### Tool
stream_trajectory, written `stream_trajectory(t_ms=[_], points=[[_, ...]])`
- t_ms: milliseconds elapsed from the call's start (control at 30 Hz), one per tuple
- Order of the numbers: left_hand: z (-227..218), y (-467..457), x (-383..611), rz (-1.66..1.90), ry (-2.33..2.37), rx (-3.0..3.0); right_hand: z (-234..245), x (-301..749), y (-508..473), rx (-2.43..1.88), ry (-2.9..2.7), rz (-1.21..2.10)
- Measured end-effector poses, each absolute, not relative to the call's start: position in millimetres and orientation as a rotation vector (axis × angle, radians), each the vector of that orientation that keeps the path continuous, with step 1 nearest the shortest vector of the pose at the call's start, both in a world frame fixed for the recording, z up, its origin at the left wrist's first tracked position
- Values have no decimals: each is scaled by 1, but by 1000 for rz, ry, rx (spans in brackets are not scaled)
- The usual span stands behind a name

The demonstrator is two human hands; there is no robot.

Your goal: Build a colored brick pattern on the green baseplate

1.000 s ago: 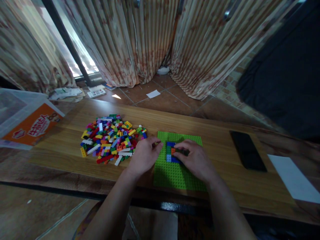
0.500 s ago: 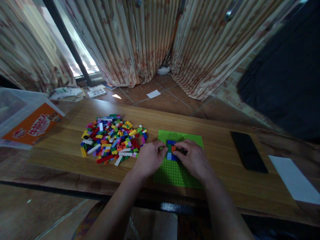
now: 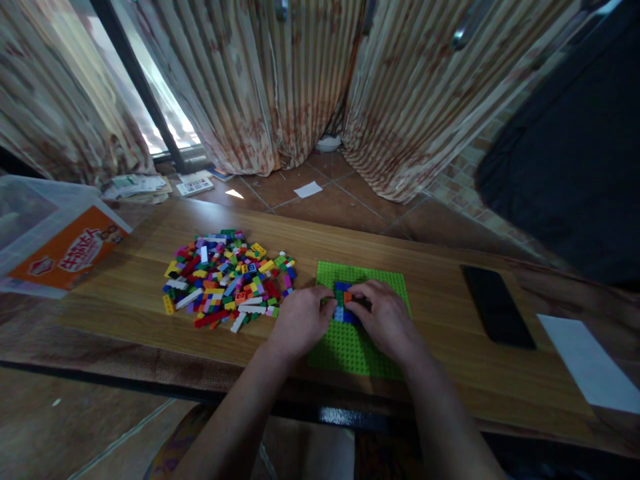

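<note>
A green studded baseplate [image 3: 350, 353] lies on the wooden table, with a small group of bricks joined on it. Among these are a dark blue brick [image 3: 343, 287], a light blue brick [image 3: 339, 315] and an orange brick [image 3: 347, 297]. My right hand [image 3: 384, 312] has its thumb and forefinger closed on the orange brick from the right. At the group's left edge, my left hand [image 3: 304, 319] is curled, thumb and forefinger tips close together beside the bricks. Whatever those left fingertips hold, if anything, is hidden.
A heap of loose coloured bricks [image 3: 225, 280] covers the table's left part. Further left stands a clear plastic box [image 3: 75, 247] with an orange label. A black phone [image 3: 497, 307] and a white sheet [image 3: 587, 360] lie to the right. Curtains [image 3: 310, 87] hang beyond the table.
</note>
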State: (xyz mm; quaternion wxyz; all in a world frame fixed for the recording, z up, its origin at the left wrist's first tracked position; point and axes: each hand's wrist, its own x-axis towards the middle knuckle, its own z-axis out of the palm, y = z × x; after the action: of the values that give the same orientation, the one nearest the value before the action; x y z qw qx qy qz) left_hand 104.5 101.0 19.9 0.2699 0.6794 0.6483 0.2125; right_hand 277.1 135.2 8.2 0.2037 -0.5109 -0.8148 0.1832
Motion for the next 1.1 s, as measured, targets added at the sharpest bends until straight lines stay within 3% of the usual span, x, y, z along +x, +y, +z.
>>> stream_trajectory(t_ms=[567, 900, 1100], points=[[18, 100, 101, 605, 1730, 1814, 15, 280, 135, -1468, -1940, 605], [13, 98, 104, 683, 1671, 1829, 6, 274, 135, -1435, -2051, 607], [11, 95, 109, 558, 1645, 1983, 6, 269, 135, -1477, -2033, 601]])
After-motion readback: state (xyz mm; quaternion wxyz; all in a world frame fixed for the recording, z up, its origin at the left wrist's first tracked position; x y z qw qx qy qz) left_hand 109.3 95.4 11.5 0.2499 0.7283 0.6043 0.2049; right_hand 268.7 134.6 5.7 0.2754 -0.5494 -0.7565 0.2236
